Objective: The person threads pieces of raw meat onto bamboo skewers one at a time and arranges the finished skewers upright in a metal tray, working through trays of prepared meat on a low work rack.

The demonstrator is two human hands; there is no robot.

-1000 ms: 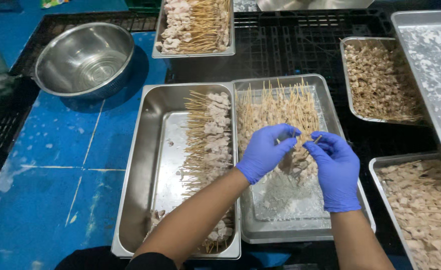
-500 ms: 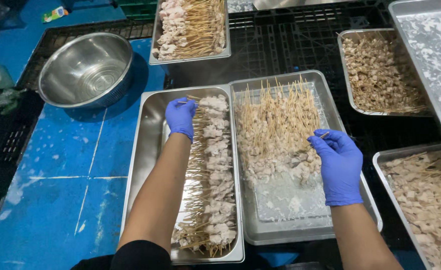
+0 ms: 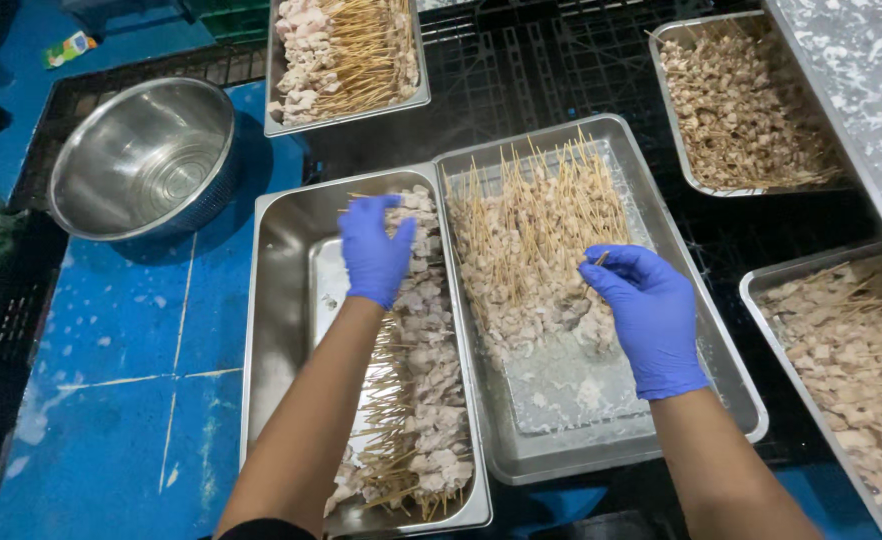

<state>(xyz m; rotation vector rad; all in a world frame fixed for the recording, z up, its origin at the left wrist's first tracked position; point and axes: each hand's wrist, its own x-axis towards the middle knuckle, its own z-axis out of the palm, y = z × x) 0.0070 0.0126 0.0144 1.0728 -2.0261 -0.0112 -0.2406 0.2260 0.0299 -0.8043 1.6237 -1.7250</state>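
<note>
Surface: blue desk (image 3: pixel 111 400) with black plastic crates (image 3: pixel 561 60) over it, steel trays set on top.
Left hand: the left hand (image 3: pixel 374 250), in a blue glove, lies palm down with fingers loosely spread on the upper end of the skewer row (image 3: pixel 416 380); whether it grips a skewer I cannot tell.
Left tray: steel tray (image 3: pixel 281 300) holding that row of meat skewers down its right side, its left side bare metal.
Right hand: the right hand (image 3: pixel 646 310), also gloved in blue, pinches a wooden stick at its fingertips over the skewer pile (image 3: pixel 536 250).
Middle tray: second tray (image 3: pixel 601 440), just beside the first, with the pile in its upper half and white powder below.
Further out: round steel bowl (image 3: pixel 141 155) at upper left; another skewer tray (image 3: pixel 346 55) at the top; trays of meat pieces (image 3: pixel 741 110) to the right.
</note>
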